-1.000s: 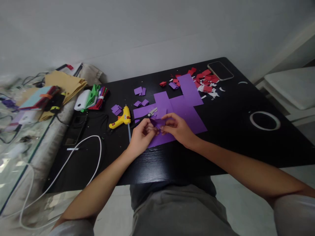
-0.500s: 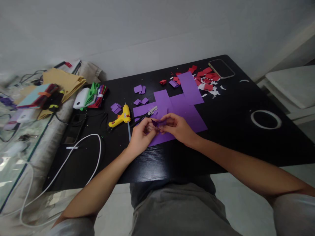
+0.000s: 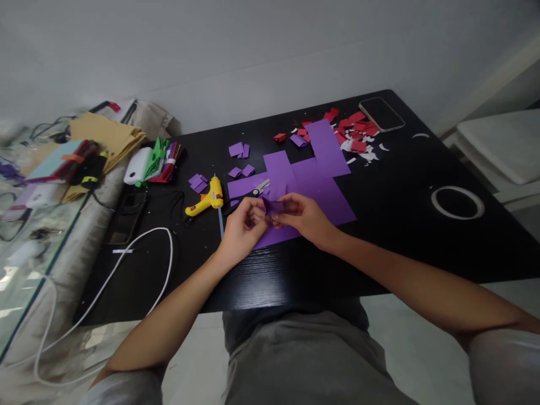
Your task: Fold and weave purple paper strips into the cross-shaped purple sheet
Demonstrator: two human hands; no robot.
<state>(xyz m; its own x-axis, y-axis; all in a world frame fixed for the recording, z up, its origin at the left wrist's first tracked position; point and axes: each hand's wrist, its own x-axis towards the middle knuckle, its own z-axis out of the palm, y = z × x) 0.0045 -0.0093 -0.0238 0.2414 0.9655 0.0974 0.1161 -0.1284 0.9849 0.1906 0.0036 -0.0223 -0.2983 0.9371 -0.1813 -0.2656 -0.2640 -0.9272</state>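
Observation:
Both hands meet over the near middle of a black table (image 3: 405, 242). My left hand (image 3: 242, 228) and my right hand (image 3: 306, 216) pinch a small folded piece of purple paper (image 3: 273, 206) between their fingertips, held just above a large purple sheet (image 3: 324, 191). Scissors (image 3: 253, 197) lie on that sheet just beyond my fingers. A yellow glue gun (image 3: 205, 201) rests to the left of my left hand.
Small purple squares (image 3: 238, 151) lie behind the glue gun. Red and white scraps (image 3: 356, 135) and a phone (image 3: 382, 114) sit at the far right, a white ring (image 3: 458, 202) further right. A white cable (image 3: 139, 253), coloured paper bundle (image 3: 164, 163) and clutter fill the left.
The small purple piece has been turned and folded a little between my fingertips. Both hands stay in the same place; the view has shifted slightly.

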